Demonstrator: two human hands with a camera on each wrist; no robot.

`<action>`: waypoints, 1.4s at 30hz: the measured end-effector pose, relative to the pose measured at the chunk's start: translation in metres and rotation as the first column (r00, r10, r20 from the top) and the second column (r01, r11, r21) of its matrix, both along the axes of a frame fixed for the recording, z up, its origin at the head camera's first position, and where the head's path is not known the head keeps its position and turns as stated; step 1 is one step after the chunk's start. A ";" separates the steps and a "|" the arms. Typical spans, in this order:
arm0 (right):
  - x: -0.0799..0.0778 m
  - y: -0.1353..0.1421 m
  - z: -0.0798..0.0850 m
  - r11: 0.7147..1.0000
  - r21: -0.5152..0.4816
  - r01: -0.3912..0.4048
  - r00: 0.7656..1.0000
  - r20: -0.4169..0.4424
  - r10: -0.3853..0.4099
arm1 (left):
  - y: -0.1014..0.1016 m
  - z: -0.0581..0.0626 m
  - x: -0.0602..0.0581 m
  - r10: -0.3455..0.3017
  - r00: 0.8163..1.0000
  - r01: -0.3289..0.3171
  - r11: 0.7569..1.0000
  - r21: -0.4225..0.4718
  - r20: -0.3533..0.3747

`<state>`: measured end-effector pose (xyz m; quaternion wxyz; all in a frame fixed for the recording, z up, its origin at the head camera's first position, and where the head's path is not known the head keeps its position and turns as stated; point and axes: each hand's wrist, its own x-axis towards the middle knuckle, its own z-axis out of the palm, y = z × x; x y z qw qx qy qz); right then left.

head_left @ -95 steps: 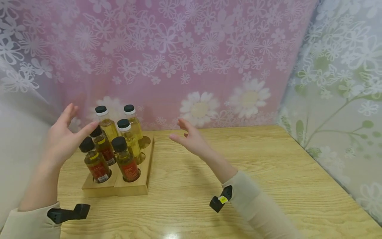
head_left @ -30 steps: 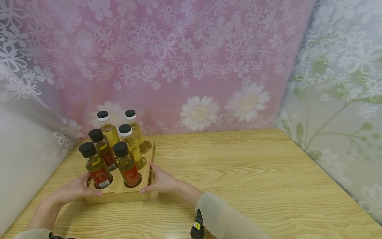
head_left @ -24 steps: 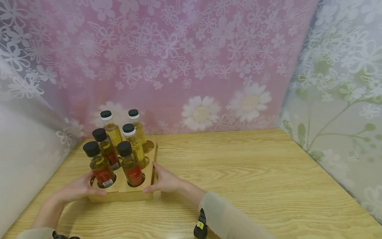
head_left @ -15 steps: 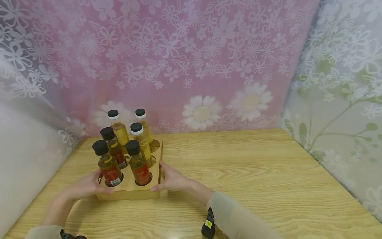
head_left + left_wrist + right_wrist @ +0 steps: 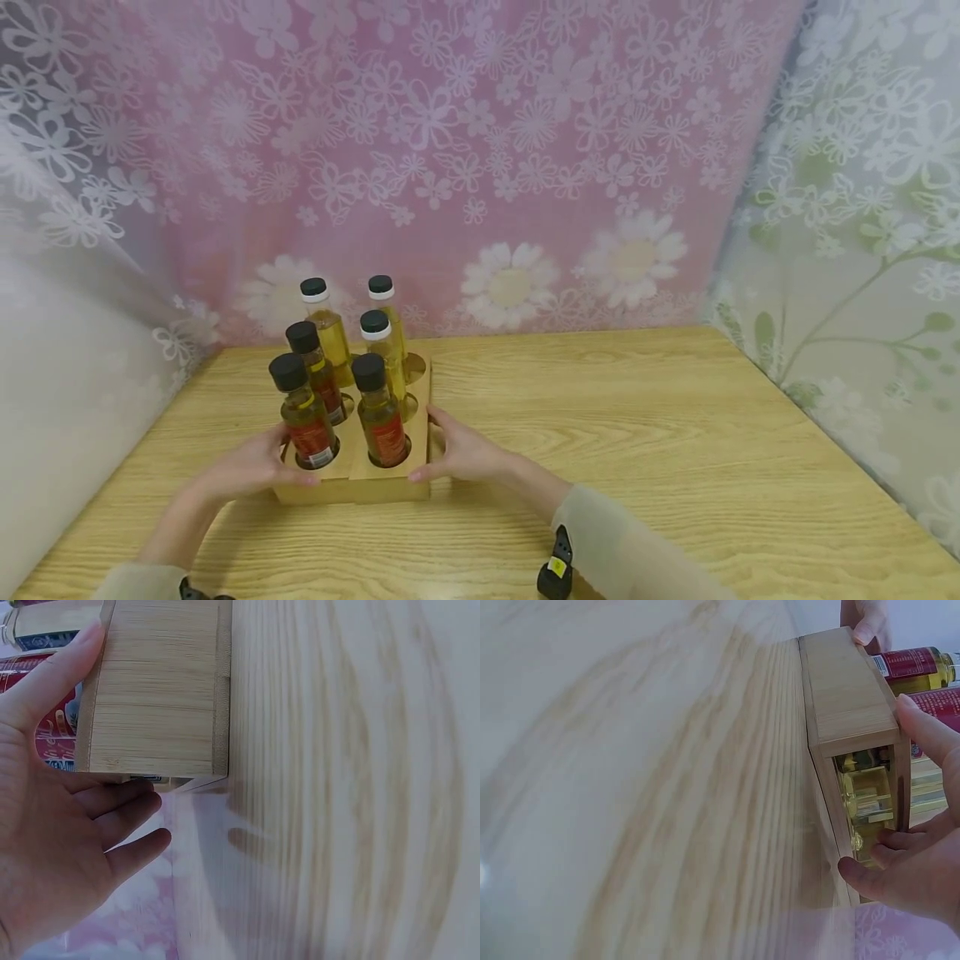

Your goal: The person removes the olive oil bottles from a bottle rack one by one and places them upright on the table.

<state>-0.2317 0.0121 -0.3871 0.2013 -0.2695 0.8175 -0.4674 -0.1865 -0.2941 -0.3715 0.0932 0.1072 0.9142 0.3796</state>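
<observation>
Left hand and right hand are gripping the wooden bottle rack, seemingly for repositioning, the next move likely calling for level handling.

The head view looks forward and down across the surface from farther back. Turned sideways, the wrist views face the rack up close, past the left hand and right hand; all share its front panel.
</observation>
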 end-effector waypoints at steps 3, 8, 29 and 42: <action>0.000 0.010 -0.001 1.000 -0.007 0.004 1.000 0.003 -0.004 | 0.009 -0.001 -0.002 0.002 1.000 -0.002 1.000 -0.016 -0.002; 0.000 0.029 -0.003 1.000 -0.015 -0.004 1.000 0.001 0.004 | 0.026 -0.002 -0.005 -0.010 1.000 0.009 0.999 -0.034 -0.022; 0.001 0.103 -0.001 1.000 0.026 -0.015 0.998 -0.066 0.016 | 0.094 -0.005 -0.009 0.005 0.995 -0.014 0.996 -0.087 -0.103; 0.002 0.134 0.000 0.999 0.017 -0.050 0.997 -0.065 0.051 | 0.122 -0.001 -0.005 0.003 0.992 -0.020 0.991 -0.134 -0.128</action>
